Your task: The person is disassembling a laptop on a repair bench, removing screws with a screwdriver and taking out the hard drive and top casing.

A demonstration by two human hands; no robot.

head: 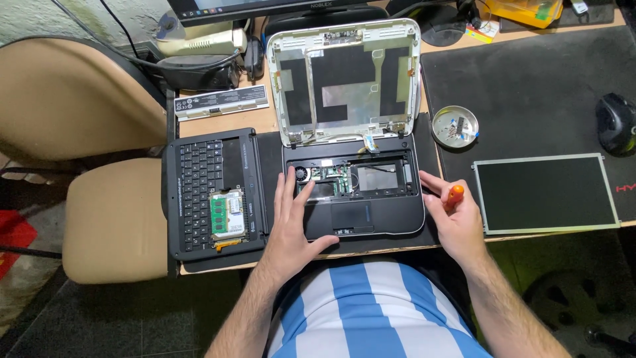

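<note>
— Where are you in the job right now?

— By the look of it, partway through stripping the laptop base (354, 199) at the centre of the frame. Its keyboard panel (212, 192) is already off and lies to the left, with a green memory stick (219, 215) and a drive resting on it. Your left hand (291, 222) lies flat on the base's left palm rest, fingers spread. Your right hand (454, 219) sits just right of the base, fingers curled tight around an orange-handled screwdriver (454, 194).

— And what does the next move call for?

— I'd judge you need the tip brought over to a screw inside the open bay while your left hand keeps the base steady. Loose screws belong in the small metal dish (454, 126), upper right of the base.

— The surroundings?

— A wooden counter (265, 119) with dark mats; the bare screen panel (546, 193) at right, a mouse (616, 122) at far right, a tan chair (112, 219) at left, dark floor below.
</note>
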